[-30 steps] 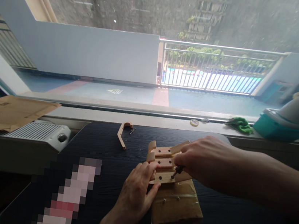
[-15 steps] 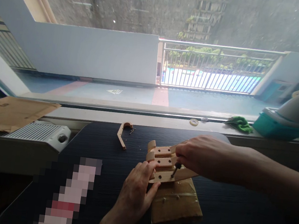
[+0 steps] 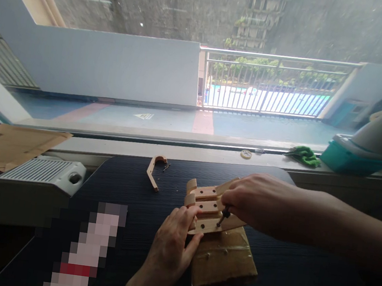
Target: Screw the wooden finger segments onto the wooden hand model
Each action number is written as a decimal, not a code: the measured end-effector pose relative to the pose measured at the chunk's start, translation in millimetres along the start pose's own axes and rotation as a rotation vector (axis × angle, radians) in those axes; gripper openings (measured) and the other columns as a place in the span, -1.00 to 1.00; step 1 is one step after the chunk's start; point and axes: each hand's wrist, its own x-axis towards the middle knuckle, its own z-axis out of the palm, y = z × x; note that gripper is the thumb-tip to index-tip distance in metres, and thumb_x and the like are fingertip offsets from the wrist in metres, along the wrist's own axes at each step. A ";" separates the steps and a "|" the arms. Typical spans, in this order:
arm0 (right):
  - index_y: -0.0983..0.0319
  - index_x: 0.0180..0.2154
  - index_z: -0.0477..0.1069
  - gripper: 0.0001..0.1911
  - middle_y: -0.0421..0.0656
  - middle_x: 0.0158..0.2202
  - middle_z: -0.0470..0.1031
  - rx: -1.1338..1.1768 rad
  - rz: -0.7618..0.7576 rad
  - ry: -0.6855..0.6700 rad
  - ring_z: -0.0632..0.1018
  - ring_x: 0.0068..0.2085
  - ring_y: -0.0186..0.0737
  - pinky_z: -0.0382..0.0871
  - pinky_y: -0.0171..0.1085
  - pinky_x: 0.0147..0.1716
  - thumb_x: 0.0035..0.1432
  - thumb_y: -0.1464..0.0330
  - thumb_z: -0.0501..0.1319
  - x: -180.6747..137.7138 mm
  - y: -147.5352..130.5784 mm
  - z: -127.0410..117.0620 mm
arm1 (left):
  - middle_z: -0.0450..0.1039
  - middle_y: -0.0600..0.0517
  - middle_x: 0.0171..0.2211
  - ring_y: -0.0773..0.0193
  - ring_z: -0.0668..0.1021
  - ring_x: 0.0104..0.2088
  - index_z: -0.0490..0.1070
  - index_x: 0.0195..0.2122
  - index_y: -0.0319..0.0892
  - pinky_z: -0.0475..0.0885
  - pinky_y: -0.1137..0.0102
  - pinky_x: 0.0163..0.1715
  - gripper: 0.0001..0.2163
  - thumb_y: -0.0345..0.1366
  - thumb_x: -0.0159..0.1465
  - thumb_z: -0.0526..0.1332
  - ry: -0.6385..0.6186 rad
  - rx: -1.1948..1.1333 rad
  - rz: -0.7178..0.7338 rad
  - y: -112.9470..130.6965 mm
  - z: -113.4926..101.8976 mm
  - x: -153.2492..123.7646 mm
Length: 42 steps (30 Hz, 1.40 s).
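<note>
Tool [image 3: 226,212]: slim and dark, seemingly a screwdriver, it stood tilted with its tip at the right of two visible holes in the near wooden piece [image 3: 208,228].
Right grip [image 3: 249,195]: it grasped the tool's upper end, though the fingers hid most of that end.
Left grip [image 3: 175,234]: it clasped the near wooden piece at its left end, thumb along the near edge, fingers over the top.
Near wooden piece: it lay beside a middle piece [image 3: 208,206], with a far piece [image 3: 206,192] beyond, all apparently resting on a tape-wrapped block [image 3: 224,262] on the dark desk [image 3: 115,184].
Step in hand: turning a screw, as it looked; whether one sat under the tip was too small to tell.
Next move: it seemed to call for a well-seated tip, an even turn from the right, and firm steadying from the left against twisting.
Loose parts: a hooked wooden piece [image 3: 152,173] lay towards the desk's far edge, with small metal bits [image 3: 166,168], likely screws, just beside it.
</note>
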 end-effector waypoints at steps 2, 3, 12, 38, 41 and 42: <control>0.28 -0.39 0.43 -0.81 -0.13 -0.41 0.49 -0.027 -0.016 -0.006 0.47 -0.38 -0.29 0.15 -0.33 -0.43 0.17 0.51 0.07 2.8 1.0 1.0 | 0.32 0.02 -0.18 0.15 0.42 -0.17 0.14 0.03 -0.04 0.38 0.20 -0.14 -0.61 -0.46 0.21 0.14 -0.004 -0.004 -0.001 -0.5 0.2 0.1; 0.28 -0.38 0.43 -0.81 -0.12 -0.41 0.49 -0.038 -0.016 -0.005 0.47 -0.39 -0.29 0.14 -0.32 -0.45 0.19 0.49 0.06 4.1 1.3 1.3 | 0.32 0.02 -0.18 0.15 0.42 -0.17 0.14 0.03 -0.04 0.37 0.19 -0.14 -0.61 -0.46 0.20 0.14 -0.003 -0.004 -0.001 -0.7 0.3 0.1; 0.22 -0.31 0.45 -0.84 -0.17 -0.43 0.49 -0.097 0.037 0.010 0.44 -0.45 -0.29 0.02 -0.31 -0.53 0.14 0.49 0.10 -0.6 -4.6 -10.3 | 0.33 0.01 -0.18 0.14 0.41 -0.16 0.14 0.03 -0.06 0.37 0.19 -0.13 -0.61 -0.47 0.19 0.15 0.002 0.014 -0.004 1.0 -0.1 0.2; 0.25 -0.38 0.46 -0.83 -0.13 -0.44 0.49 -0.061 -0.025 0.015 0.48 -0.40 -0.28 0.12 -0.33 -0.47 0.11 0.50 0.10 -4.4 -8.5 -12.3 | 0.34 0.00 -0.15 0.15 0.43 -0.15 0.14 0.04 -0.06 0.39 0.20 -0.12 -0.62 -0.45 0.21 0.13 0.001 0.007 -0.002 1.4 -0.6 0.3; 0.27 -0.36 0.46 -0.83 -0.12 -0.43 0.49 -0.037 -0.032 0.010 0.49 -0.38 -0.28 0.14 -0.34 -0.44 0.13 0.51 0.09 -2.3 -6.7 -8.7 | 0.34 -0.01 -0.16 0.15 0.43 -0.16 0.15 0.04 -0.06 0.39 0.19 -0.13 -0.62 -0.45 0.21 0.13 -0.001 0.008 0.000 1.2 -1.0 0.1; 0.28 -0.36 0.45 -0.83 -0.12 -0.43 0.49 -0.036 -0.027 0.013 0.49 -0.38 -0.28 0.13 -0.34 -0.45 0.14 0.51 0.09 -1.3 -5.8 -7.5 | 0.34 -0.01 -0.17 0.14 0.43 -0.16 0.15 0.04 -0.06 0.39 0.19 -0.13 -0.62 -0.45 0.21 0.13 -0.001 0.008 0.002 1.2 -1.2 -0.1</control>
